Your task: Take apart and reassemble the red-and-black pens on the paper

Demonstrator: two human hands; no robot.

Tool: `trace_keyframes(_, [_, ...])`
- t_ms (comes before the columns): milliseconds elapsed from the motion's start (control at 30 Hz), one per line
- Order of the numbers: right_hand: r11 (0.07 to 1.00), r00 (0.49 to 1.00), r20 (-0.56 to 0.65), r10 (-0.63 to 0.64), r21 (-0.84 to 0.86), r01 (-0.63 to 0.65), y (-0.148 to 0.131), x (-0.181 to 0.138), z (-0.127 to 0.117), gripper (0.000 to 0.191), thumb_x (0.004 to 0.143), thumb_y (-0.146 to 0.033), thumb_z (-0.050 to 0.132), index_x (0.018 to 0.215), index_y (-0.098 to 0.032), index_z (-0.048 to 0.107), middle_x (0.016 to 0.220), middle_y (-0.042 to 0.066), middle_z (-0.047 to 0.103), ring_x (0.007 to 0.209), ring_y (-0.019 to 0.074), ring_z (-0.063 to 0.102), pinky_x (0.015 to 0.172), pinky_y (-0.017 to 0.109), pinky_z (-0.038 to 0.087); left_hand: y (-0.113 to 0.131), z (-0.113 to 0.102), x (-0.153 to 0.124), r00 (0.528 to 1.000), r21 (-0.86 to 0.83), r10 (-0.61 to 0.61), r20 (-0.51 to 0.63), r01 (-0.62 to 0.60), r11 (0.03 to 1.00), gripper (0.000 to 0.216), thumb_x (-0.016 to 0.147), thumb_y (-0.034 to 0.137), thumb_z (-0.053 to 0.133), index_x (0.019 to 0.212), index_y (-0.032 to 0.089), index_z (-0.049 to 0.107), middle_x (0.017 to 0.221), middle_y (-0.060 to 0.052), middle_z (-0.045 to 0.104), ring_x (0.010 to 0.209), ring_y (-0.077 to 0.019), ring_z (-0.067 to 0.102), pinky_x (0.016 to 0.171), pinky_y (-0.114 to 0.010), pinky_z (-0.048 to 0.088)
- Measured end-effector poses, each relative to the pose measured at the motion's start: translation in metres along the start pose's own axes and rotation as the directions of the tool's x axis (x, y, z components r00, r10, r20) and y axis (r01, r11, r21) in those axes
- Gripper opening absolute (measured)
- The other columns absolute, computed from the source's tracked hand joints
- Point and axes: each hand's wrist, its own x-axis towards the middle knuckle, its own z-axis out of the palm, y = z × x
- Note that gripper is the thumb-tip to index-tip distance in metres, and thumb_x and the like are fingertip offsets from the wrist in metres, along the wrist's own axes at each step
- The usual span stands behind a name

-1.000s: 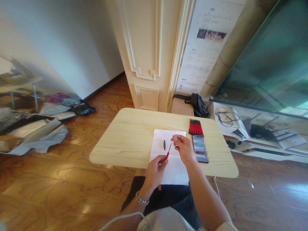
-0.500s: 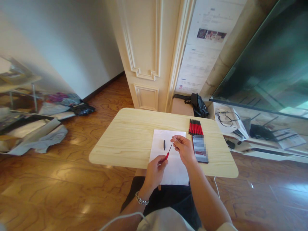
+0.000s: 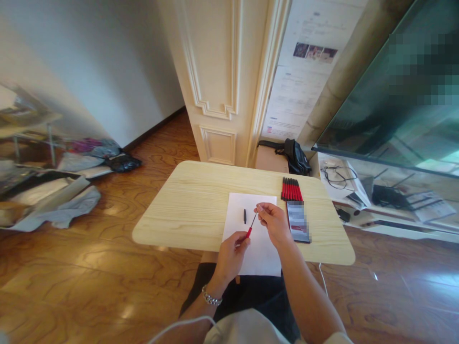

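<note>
My left hand [image 3: 232, 251] is closed around the red barrel [image 3: 248, 232] of a pen, low over a white sheet of paper [image 3: 263, 260]. From the barrel's upper end a thin dark refill [image 3: 254, 220] slants up to the right. Its far end meets the pinched fingertips of my right hand [image 3: 272, 220]; any smaller part between those fingers is too tiny to make out. On the paper, left of the refill, lies a short black pen piece [image 3: 245, 216].
Several red and black pens [image 3: 291, 189] lie in a row at the table's [image 3: 179, 205] back right. A phone [image 3: 299, 222] with a blurred screen lies just below them, beside my right wrist. Behind the table are a black bag [image 3: 296, 156] and a white cabinet [image 3: 333, 179] with cables.
Both hands, the pen barrel and the refill stay almost where they were. A dark reflection has shifted on the large screen at the right.
</note>
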Motion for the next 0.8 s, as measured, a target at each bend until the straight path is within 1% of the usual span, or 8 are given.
trace_keyframes(300, [0.964,0.992,0.125,0.000,-0.262,0.033,0.012,-0.011,-0.001,0.022,0.076,-0.038,0.063,0.081,-0.018,0.067,0.064,0.001,0.060,0.056,0.0112,0.048,0.051,0.024,0.034,-0.003,-0.003,-0.001,1.000,-0.035,-0.027,-0.013,0.026,0.999,0.026,0.085,0.037,0.054,0.098,0.018,0.065,0.089,-0.005,0.070,0.081,-0.0185,0.065,0.072,-0.027,0.050])
trace_keyframes(433, [0.931,0.976,0.215,0.047,-0.364,0.035,0.021,-0.001,-0.005,0.019,0.076,-0.036,0.062,0.084,-0.019,0.068,0.067,0.001,0.063,0.061,0.0138,0.053,0.057,0.026,0.040,-0.007,-0.005,-0.003,0.998,-0.070,-0.026,-0.051,0.023,0.997,0.028,0.084,0.039,0.054,0.097,0.017,0.066,0.086,-0.006,0.070,0.079,-0.0188,0.065,0.072,-0.028,0.050])
trace_keyframes(500, [0.858,0.987,0.159,0.013,-0.508,0.071,0.027,0.009,-0.003,0.016,0.076,-0.034,0.062,0.084,-0.021,0.068,0.074,0.003,0.066,0.068,0.0164,0.057,0.064,0.029,0.042,-0.008,-0.006,-0.003,0.998,-0.087,-0.027,-0.063,0.021,0.996,0.029,0.084,0.039,0.055,0.097,0.016,0.065,0.086,-0.007,0.070,0.079,-0.0191,0.065,0.073,-0.029,0.051])
trace_keyframes(533, [0.789,0.994,0.105,-0.016,-0.610,0.077,0.030,0.015,-0.001,0.015,0.077,-0.033,0.061,0.083,-0.022,0.068,0.078,0.004,0.068,0.072,0.0179,0.058,0.067,0.030,0.042,-0.008,-0.007,-0.003,0.997,-0.094,-0.030,-0.067,0.023,0.995,0.029,0.083,0.040,0.055,0.097,0.016,0.065,0.086,-0.007,0.070,0.079,-0.0194,0.065,0.074,-0.029,0.051])
trace_keyframes(633, [0.495,0.999,-0.030,-0.037,-0.869,-0.008,0.037,0.030,0.011,0.019,0.077,-0.039,0.062,0.082,-0.022,0.067,0.087,0.009,0.069,0.081,0.0224,0.060,0.071,0.034,0.041,-0.007,-0.008,-0.003,0.996,-0.109,-0.038,-0.076,0.030,0.994,0.030,0.083,0.041,0.056,0.097,0.016,0.065,0.088,-0.008,0.070,0.082,-0.0200,0.066,0.077,-0.030,0.051])
trace_keyframes(700, [0.369,0.998,-0.063,-0.016,-0.928,-0.053,0.040,0.037,0.018,0.021,0.076,-0.041,0.063,0.081,-0.021,0.066,0.090,0.012,0.068,0.083,0.0243,0.060,0.070,0.035,0.040,-0.006,-0.008,-0.003,0.996,-0.110,-0.033,-0.082,0.024,0.994,0.029,0.083,0.040,0.056,0.097,0.016,0.065,0.090,-0.008,0.071,0.083,-0.0199,0.066,0.078,-0.031,0.051])
trace_keyframes(733, [0.362,0.998,-0.065,-0.010,-0.931,-0.057,0.042,0.039,0.019,0.020,0.075,-0.040,0.064,0.078,-0.020,0.066,0.089,0.012,0.068,0.083,0.0245,0.060,0.070,0.035,0.040,-0.005,-0.008,-0.003,0.996,-0.109,-0.029,-0.085,0.020,0.994,0.029,0.083,0.040,0.056,0.097,0.016,0.066,0.091,-0.008,0.071,0.083,-0.0198,0.066,0.078,-0.031,0.051])
trace_keyframes(800, [0.475,0.999,-0.046,-0.003,-0.879,-0.039,0.041,0.042,0.019,0.017,0.075,-0.037,0.063,0.074,-0.020,0.065,0.082,0.011,0.068,0.078,0.0226,0.060,0.067,0.033,0.040,-0.005,-0.009,-0.003,0.996,-0.105,-0.024,-0.091,0.014,0.994,0.028,0.083,0.039,0.056,0.097,0.017,0.066,0.090,-0.007,0.071,0.082,-0.0194,0.066,0.078,-0.031,0.051])
